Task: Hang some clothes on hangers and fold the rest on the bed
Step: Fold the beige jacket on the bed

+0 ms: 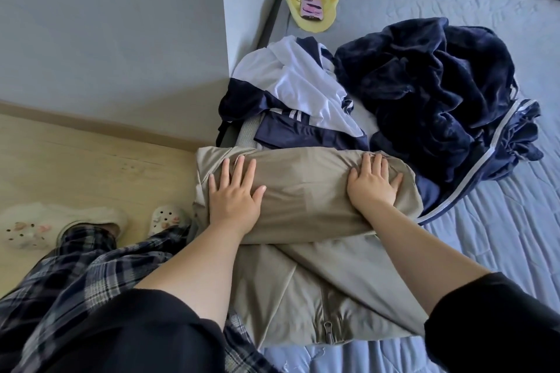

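The bed (454,24) fills the right side of the frame under a quilted blue-grey cover. On it, right of centre, lies a crumpled navy fleece (430,85) with a white-striped edge trailing towards the lower right.

The beige jacket (306,191) lies across the bed's near edge at centre. Its upper part is folded over into a thick band, and its zip shows at the bottom of the frame. Just above it, touching, lies a white and navy top (291,79).

Both hands press on the folded band. The left hand (235,200) lies palm down at the band's left end, its fingers (239,166) straight and spread apart. The right hand (374,185) lies flat at the right end, fingers (377,163) straight and closer together, thumb out to the side. Neither hand grips the cloth. Both forearms reach up from the bottom of the frame, dark sleeves pushed back.

At upper centre a yellow cloth (315,21) carries a pink phone (311,8). At lower left, white slippers (165,218) stand on the wooden floor (91,166).
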`<action>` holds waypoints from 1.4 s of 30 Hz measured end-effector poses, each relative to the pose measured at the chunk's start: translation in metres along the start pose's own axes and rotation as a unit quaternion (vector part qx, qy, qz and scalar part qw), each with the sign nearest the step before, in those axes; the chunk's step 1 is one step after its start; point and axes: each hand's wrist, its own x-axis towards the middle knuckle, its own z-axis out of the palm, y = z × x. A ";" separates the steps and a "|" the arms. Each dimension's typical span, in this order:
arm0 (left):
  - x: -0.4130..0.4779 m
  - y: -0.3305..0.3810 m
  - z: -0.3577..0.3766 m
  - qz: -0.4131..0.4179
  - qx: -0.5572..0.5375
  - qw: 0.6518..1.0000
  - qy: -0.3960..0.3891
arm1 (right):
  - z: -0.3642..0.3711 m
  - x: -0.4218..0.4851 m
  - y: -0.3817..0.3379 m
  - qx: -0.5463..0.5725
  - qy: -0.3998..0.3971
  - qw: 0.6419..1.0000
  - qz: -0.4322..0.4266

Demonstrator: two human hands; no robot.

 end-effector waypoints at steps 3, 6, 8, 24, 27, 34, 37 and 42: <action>0.006 -0.001 -0.005 0.041 -0.035 0.998 0.037 | -0.009 -0.008 -0.032 0.038 0.086 0.994 -0.059; 0.010 -0.002 -0.005 0.076 -0.013 0.997 0.030 | -0.001 -0.024 -0.065 0.042 0.117 0.959 -0.256; 0.010 -0.010 0.000 0.043 -0.013 0.999 0.000 | 0.013 -0.029 -0.071 0.026 0.068 0.958 -0.277; 0.046 -0.034 -0.010 -0.188 -0.242 0.952 -0.010 | 0.040 -0.017 -0.053 -0.014 0.034 0.981 -0.193; 0.056 -0.046 -0.013 -0.201 -0.213 0.955 -0.043 | 0.035 -0.018 -0.056 -0.002 0.019 0.982 -0.188; 0.066 -0.064 -0.024 -0.240 -0.342 0.907 -0.063 | -0.012 -0.005 -0.100 0.073 0.036 0.974 -0.213; 0.062 -0.069 -0.033 -0.255 -0.391 0.882 -0.067 | -0.022 -0.003 -0.126 0.052 -0.073 0.945 -0.314; 0.054 -0.069 -0.058 -0.311 -0.515 0.796 -0.064 | -0.037 0.007 -0.143 -0.039 -0.182 0.925 -0.330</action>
